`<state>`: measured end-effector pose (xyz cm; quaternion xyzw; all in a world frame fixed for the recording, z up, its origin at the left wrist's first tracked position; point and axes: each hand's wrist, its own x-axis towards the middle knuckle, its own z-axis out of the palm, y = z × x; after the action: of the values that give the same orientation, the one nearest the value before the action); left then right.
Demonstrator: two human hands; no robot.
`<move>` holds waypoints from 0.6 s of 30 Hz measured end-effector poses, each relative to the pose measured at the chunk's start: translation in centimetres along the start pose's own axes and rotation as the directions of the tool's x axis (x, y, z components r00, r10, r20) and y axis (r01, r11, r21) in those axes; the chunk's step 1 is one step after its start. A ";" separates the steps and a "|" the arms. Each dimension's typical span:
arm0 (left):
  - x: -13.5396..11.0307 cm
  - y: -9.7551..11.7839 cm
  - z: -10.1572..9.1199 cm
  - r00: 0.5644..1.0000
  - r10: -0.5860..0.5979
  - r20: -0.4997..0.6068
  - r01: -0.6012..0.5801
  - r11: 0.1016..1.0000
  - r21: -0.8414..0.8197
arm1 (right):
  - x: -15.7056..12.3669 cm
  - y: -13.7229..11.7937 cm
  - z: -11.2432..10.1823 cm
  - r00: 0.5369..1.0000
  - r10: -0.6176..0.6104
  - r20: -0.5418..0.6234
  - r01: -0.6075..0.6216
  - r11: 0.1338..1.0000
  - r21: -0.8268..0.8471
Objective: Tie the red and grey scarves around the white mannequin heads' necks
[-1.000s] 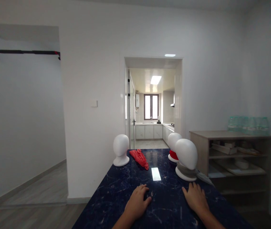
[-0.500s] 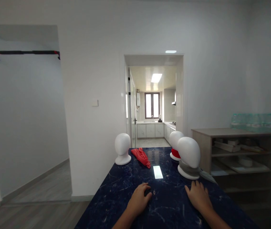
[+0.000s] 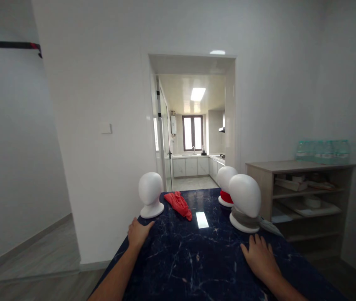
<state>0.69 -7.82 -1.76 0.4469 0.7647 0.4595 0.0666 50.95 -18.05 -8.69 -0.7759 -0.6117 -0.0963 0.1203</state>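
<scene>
Your left hand (image 3: 138, 233) is open, thumb out to the side, just in front of the left head (image 3: 150, 190), a white form standing upright at the bench's (image 3: 184, 261) left edge. Your right hand (image 3: 260, 256) is open too, palm down, fingers spread; you hold nothing in it. It is just in front of the near head (image 3: 245, 195), which stands on the right with a grey cloth (image 3: 242, 219) around its neck, trailing off to the right. Behind that, partly hidden, is the far head (image 3: 227, 177) with a red band (image 3: 226, 197) around its neck. A crumpled red cloth (image 3: 179, 205) lies just beside the left head, on its right.
</scene>
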 end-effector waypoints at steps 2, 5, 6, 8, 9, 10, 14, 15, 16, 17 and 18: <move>2.2 -0.2 0.7 1.000 -0.006 0.025 0.006 1.000 0.024 | -0.1 -0.2 -0.2 1.000 0.004 0.010 -0.004 1.000 -0.004; 5.0 0.0 2.3 0.998 -0.006 0.059 0.003 0.999 0.046 | -0.2 -0.4 -0.4 1.000 0.013 0.019 -0.013 1.000 -0.013; 5.8 0.1 2.9 0.998 -0.007 0.067 0.004 0.999 0.050 | -0.2 -0.5 -0.5 1.000 0.015 0.023 -0.015 1.000 -0.016; 7.2 0.4 4.0 0.997 -0.018 0.078 0.014 0.998 0.058 | -0.3 -0.5 -0.6 0.999 0.017 0.031 -0.016 1.000 -0.023; 7.9 0.5 4.5 0.996 -0.026 0.082 0.021 0.998 0.061 | -0.3 -0.6 -0.7 0.999 0.016 0.035 -0.015 1.000 -0.026; 8.4 0.7 5.0 0.996 -0.034 0.085 0.029 0.998 0.063 | -0.3 -0.6 -0.8 0.999 0.016 0.039 -0.015 0.999 -0.028; 9.7 1.3 6.4 0.998 -0.060 0.023 0.058 0.995 0.082 | -0.4 -0.8 -1.2 0.999 0.019 0.051 -0.017 0.999 -0.041; 9.8 1.6 6.6 0.998 -0.060 -0.013 0.061 0.994 0.088 | -0.3 -0.9 -1.3 0.998 0.025 0.054 -0.023 0.999 -0.042; 9.7 1.8 6.8 0.998 -0.051 -0.048 0.056 0.994 0.091 | -0.3 -1.0 -1.3 0.998 0.031 0.056 -0.028 0.999 -0.041; 9.4 2.1 6.8 0.996 -0.033 -0.078 0.040 0.995 0.093 | -0.2 -1.0 -1.3 0.998 0.035 0.058 -0.033 0.999 -0.038; 9.1 2.4 6.8 0.995 -0.006 -0.104 0.016 0.995 0.095 | -0.1 -1.1 -1.3 0.998 0.039 0.059 -0.037 0.999 -0.034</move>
<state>0.29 3.72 -0.94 0.4208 0.7906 0.4447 0.0079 49.87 -18.33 -7.46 -0.7919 -0.5984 -0.0809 0.0913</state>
